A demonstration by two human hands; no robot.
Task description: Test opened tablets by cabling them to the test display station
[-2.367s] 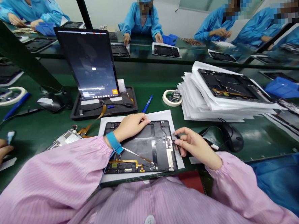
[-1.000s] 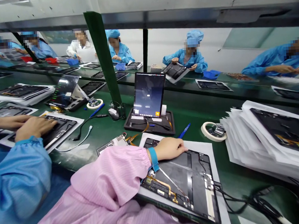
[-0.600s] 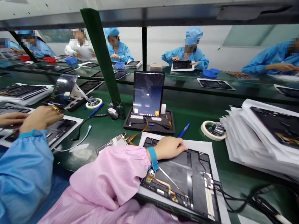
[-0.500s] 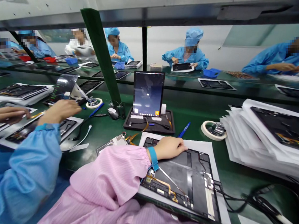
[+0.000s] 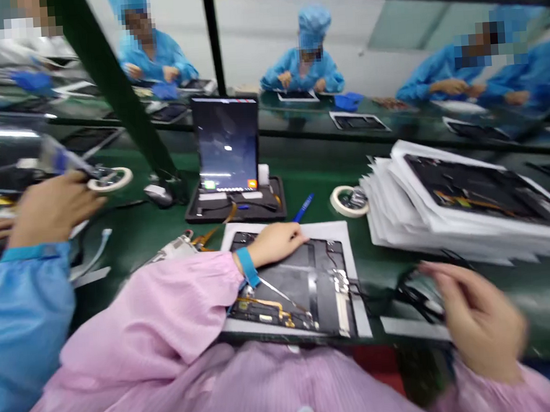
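An opened tablet (image 5: 284, 286) lies on a white sheet (image 5: 360, 316), its dark inside, orange flex cable and metal strips facing up. Over its far edge rests my left hand (image 5: 277, 243), fingers curled together and gripping that edge; a blue wrist strap (image 5: 247, 267) circles the wrist. To the right, my right hand (image 5: 482, 317) is blurred, thumb and fingers closed on a bundle of black cable (image 5: 417, 293). Thin black leads run from the tablet's right side towards this bundle. A lit tablet screen (image 5: 228, 143) stands upright in a black tray (image 5: 236, 213) behind.
A tall stack of white sheets (image 5: 387, 205) with another opened tablet (image 5: 488, 190) stands at right. Near it lie a tape roll (image 5: 349, 201) and a blue pen (image 5: 303, 208). A co-worker's hand (image 5: 54, 207) is close at left. A green post (image 5: 118, 85) rises behind.
The view has swung right and down. My right hand, barely showing at the edge before, now appears fully with the black cable. My left hand stays on the tablet's far edge.
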